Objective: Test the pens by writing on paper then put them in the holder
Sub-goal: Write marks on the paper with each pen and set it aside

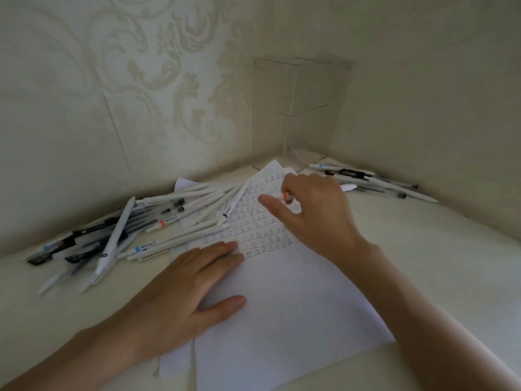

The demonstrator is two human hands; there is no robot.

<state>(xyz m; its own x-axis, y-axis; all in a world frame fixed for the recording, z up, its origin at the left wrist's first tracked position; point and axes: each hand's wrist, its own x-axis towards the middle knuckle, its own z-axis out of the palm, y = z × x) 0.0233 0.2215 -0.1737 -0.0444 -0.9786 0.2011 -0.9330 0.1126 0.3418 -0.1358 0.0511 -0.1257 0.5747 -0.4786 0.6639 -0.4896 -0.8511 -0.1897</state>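
The right hand (315, 210) holds a pen with a red band (287, 196) in its curled fingers, over the written rows at the far end of the paper (282, 306). The left hand (186, 280) lies flat on this paper, fingers straight. A pile of pens (158, 221) lies to the left, a few more pens (366, 182) to the right. The clear holder (301, 88) stands in the corner.

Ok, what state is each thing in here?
Left hand: flat, pressing the paper down.
Right hand: pinching a red-banded pen over the paper's far end.
Paper: lying flat, far half filled with written marks.
Left pen pile: loose, overlapping the paper's edge.
Right pens: lying loose near the corner.
Clear holder: upright in the corner, no pens visible inside.
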